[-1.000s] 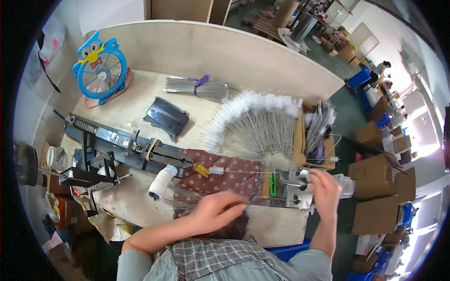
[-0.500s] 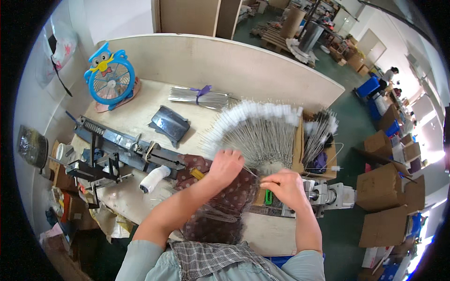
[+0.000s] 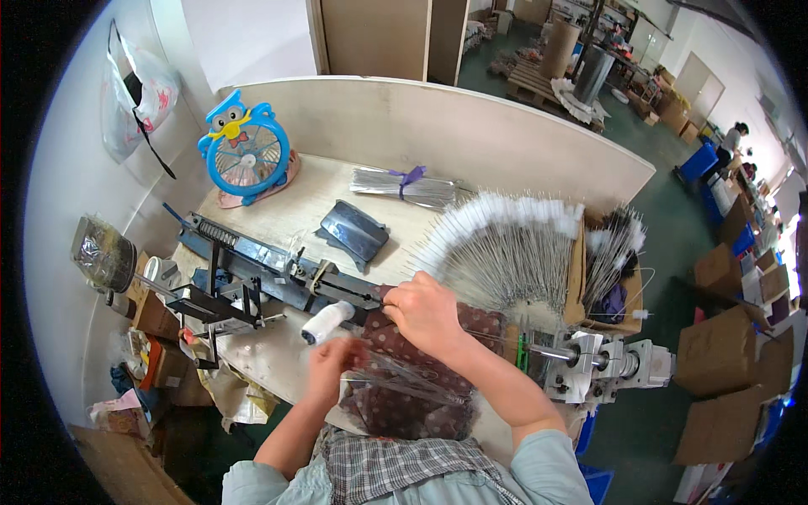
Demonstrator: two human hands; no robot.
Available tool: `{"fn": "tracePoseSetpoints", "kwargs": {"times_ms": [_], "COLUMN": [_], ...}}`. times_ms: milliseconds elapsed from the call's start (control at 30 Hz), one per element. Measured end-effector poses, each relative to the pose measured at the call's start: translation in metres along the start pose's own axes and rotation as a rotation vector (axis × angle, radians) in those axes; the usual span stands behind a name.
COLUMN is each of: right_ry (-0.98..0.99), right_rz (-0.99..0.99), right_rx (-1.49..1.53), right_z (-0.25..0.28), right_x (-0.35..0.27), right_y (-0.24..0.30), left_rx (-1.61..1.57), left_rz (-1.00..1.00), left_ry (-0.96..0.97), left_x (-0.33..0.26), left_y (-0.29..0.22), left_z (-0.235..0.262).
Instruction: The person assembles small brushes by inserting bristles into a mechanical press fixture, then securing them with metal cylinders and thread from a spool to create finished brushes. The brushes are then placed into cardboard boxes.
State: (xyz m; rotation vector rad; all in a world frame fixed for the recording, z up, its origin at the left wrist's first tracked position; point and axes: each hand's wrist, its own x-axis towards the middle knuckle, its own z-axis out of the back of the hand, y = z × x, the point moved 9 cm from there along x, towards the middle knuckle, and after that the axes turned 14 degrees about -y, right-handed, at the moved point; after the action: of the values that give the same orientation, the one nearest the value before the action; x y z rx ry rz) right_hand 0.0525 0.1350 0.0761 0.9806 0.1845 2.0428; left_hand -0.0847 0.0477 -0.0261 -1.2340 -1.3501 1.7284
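My right hand (image 3: 422, 313) is closed at the right end of a black metal rail fixture (image 3: 328, 282); what its fingers grip is hidden. A thin wire seems to run from beside it toward the spindle (image 3: 551, 351) of a metal machine on the right. My left hand (image 3: 337, 362), smeared by motion, hovers over the left edge of a brown polka-dot cloth (image 3: 412, 408), just below a white roll (image 3: 328, 321). Thin straight wires (image 3: 412, 379) lie across the cloth. Beyond my right hand fans a big pile of white-tipped twisted-wire brushes (image 3: 513, 252).
A blue cartoon-shaped fan (image 3: 247, 160) stands at the back left. Near it are a dark curved cover (image 3: 353, 232) and a wire bundle (image 3: 402, 186) tied with purple. A cardboard box (image 3: 627, 322) holds more brushes. A low panel (image 3: 438, 118) edges the table's back.
My right hand has moved left from the machine to the rail fixture's end. My left hand has drawn back toward me and left, over the cloth. The view has shifted.
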Motion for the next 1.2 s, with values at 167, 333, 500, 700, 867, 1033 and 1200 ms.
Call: {"fn": "tracePoseSetpoints", "kwargs": {"times_ms": [167, 333, 500, 700, 867, 1033, 1200], "right_ry": [0.021, 0.063, -0.055, -0.151, -0.050, 0.002, 0.106], "right_rz": [-0.018, -0.064, -0.025, 0.083, 0.048, -0.043, -0.046], "right_rx": [-0.047, -0.067, 0.030, 0.044, 0.097, -0.018, -0.023], "right_z": [-0.005, -0.007, 0.014, 0.057, 0.006, -0.040, -0.022], "right_x": [0.003, 0.005, 0.000, -0.039, -0.074, -0.064, -0.067], "right_y": [0.007, 0.007, 0.008, 0.015, -0.003, -0.027, -0.023], "left_rx": [-0.551, 0.668, 0.598, -0.269, 0.308, 0.561, -0.228], "left_rz": [0.404, -0.131, -0.151, 0.142, -0.194, -0.226, 0.166], "left_ry": [-0.012, 0.078, 0.022, 0.108, 0.093, 0.163, -0.187], "left_x": [0.006, 0.031, 0.030, 0.016, 0.016, 0.032, 0.052], "left_y": [-0.017, -0.004, -0.006, 0.022, 0.003, 0.014, 0.049], "left_z": [-0.028, -0.020, -0.022, -0.055, -0.050, -0.035, 0.085]}}
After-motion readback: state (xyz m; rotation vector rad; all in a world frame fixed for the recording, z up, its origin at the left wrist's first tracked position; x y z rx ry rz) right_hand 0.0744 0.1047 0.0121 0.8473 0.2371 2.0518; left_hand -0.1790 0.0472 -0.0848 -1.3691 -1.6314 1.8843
